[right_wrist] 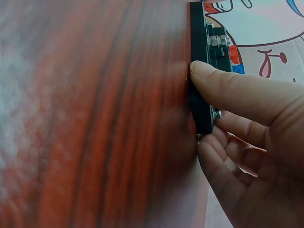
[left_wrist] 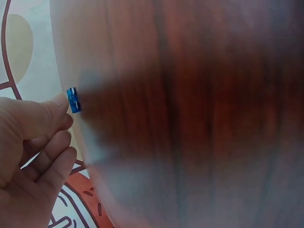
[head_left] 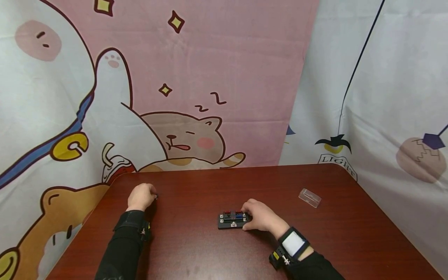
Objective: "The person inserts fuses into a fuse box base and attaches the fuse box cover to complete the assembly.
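Observation:
A black fuse block (head_left: 226, 224) with metal terminals lies flat near the middle of the table. Red and blue blade fuses (right_wrist: 233, 54) sit along its far side. My right hand (head_left: 261, 216) grips the block's right end, thumb on the near edge and fingers curled around behind. Off to the left, over the far part of the table, my left hand (head_left: 140, 196) pinches a small blue blade fuse (left_wrist: 73, 100) between thumb and forefinger. In the left wrist view the fuse's metal parts show, while its other side is hidden by the fingertips.
A clear plastic cover (head_left: 310, 198) rests on the reddish-brown table (head_left: 189, 252), right of the block. Behind the table's far edge hangs a cloth (head_left: 238, 70) printed with cartoon animals.

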`<state>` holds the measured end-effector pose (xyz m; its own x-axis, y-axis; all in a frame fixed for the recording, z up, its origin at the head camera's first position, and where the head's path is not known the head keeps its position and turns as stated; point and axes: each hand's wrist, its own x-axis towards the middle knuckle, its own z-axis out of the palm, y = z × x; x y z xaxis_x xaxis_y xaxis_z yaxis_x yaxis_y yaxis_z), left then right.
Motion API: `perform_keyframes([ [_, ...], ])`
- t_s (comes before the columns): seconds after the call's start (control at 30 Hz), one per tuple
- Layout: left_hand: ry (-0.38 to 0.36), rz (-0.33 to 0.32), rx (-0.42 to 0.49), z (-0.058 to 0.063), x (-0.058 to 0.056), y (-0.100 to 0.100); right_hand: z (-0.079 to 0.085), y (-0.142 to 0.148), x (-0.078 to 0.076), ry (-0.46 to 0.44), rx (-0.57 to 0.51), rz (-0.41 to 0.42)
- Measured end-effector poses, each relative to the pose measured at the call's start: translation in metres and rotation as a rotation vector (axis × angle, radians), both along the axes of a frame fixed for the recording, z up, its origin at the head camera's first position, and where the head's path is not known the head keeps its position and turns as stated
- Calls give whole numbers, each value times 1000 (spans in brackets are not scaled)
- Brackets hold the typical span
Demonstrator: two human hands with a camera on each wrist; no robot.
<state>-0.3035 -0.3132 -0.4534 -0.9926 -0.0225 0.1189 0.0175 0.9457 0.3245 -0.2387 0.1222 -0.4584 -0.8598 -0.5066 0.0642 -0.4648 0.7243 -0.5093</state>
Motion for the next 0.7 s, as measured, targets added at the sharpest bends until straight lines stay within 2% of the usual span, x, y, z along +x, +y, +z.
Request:
perform_keyframes([
  [0.4,-9,-12,-6,-5,-2,0,0,0,0,-11,1,-6],
  [0.7,-29,9,0,-4,-3,2,0,0,0,-1,11,-4],
])
